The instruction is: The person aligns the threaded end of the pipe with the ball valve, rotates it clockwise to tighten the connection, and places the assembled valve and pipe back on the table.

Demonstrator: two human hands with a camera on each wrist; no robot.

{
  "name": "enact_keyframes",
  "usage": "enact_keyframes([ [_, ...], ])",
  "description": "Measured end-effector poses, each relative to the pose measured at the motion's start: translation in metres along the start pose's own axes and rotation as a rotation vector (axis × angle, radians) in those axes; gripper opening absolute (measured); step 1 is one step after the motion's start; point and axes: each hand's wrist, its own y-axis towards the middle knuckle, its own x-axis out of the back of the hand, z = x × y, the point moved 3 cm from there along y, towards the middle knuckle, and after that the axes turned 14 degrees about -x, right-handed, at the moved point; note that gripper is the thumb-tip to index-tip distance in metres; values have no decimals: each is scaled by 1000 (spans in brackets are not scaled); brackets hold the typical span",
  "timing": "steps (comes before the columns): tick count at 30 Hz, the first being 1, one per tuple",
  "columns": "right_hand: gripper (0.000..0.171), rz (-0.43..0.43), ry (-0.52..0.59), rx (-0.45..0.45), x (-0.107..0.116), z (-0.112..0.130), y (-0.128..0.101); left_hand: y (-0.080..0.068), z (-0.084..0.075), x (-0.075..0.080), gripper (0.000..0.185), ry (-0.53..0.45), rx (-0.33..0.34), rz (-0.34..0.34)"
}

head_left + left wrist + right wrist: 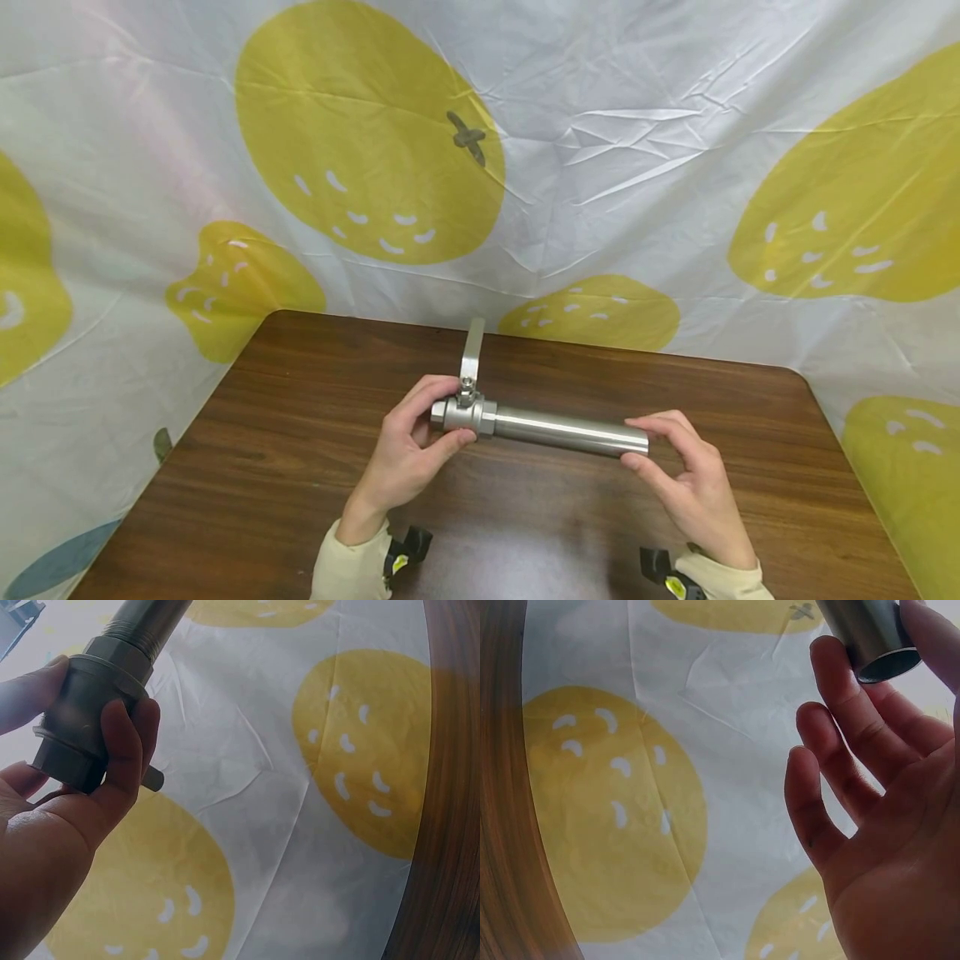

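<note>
Left hand (405,458) grips metal valve (463,415), thumb and fingers around its body, lever (472,354) pointing toward the patterned cloth (600,192) behind. Right hand (697,479) pinches the free end of the steel pipe (562,429) between thumb and fingers. Pipe sits in line with the valve, some thread showing at the joint, both held over the brown table (262,467).

The brown wood-grain table (262,450) has rounded far corners.
</note>
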Motion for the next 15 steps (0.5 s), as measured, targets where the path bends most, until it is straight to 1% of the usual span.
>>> enact_keyframes([
  [4,48,2,6,-3,0,1,0,0,0,0,49,0,1,1],
  [12,44,11,29,2,-1,3,0,0,0,-1,49,0,5,2],
  [15,49,14,38,16,-1,2,0,0,0,-1,48,-4,10,-2],
])
